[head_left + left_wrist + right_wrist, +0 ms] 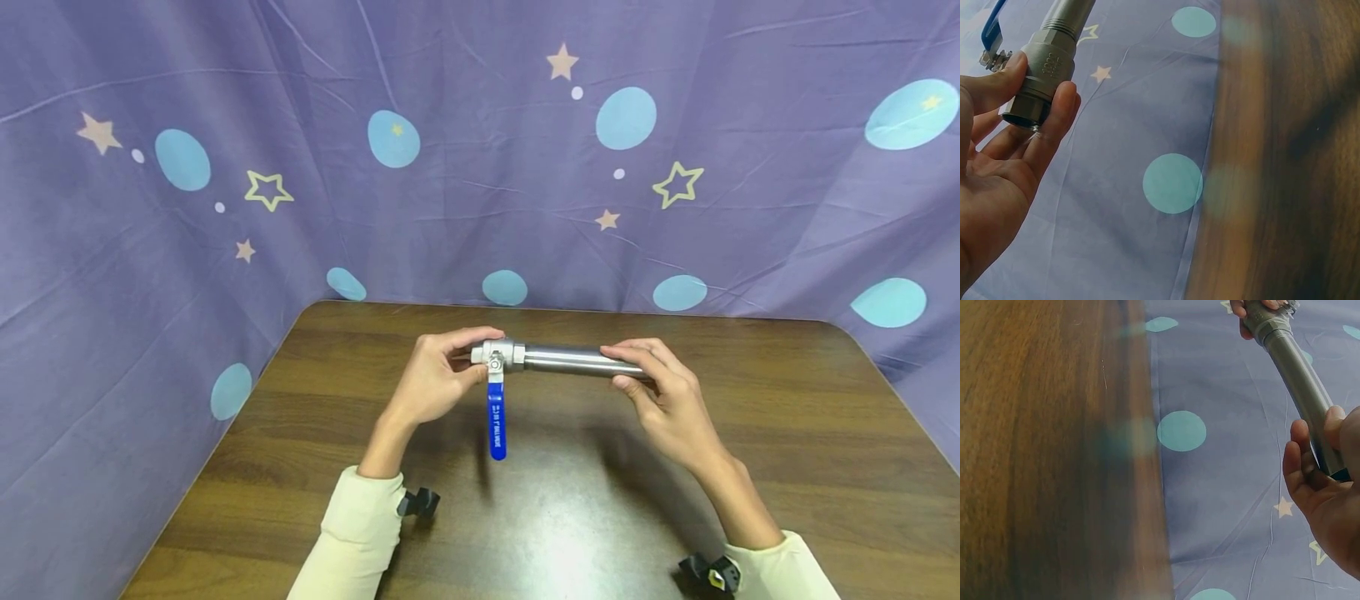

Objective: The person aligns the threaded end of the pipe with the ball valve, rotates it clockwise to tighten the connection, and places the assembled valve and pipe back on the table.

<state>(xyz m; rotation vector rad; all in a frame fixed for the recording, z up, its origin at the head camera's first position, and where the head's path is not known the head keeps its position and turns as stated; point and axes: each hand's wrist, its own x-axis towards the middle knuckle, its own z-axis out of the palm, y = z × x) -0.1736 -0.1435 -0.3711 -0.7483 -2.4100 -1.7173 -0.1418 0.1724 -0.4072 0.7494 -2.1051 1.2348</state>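
A metal ball valve (pixel 512 356) with a blue lever handle (pixel 497 421) is joined to a shiny steel pipe (pixel 566 360), and both are held level above the table. My left hand (pixel 435 379) grips the valve body at its free end, thumb in front and fingers behind. Its open threaded end (pixel 1025 111) faces my palm in the left wrist view. My right hand (pixel 667 400) pinches the far end of the pipe between thumb and fingers. The handle hangs down toward me, at right angles to the pipe.
Below the hands is a brown wooden table (pixel 300 417), with a bright glare patch near its front. A purple curtain (pixel 465 217) with stars and blue dots hangs behind and to the left. Each sleeve carries a black wrist mount (pixel 418 503).
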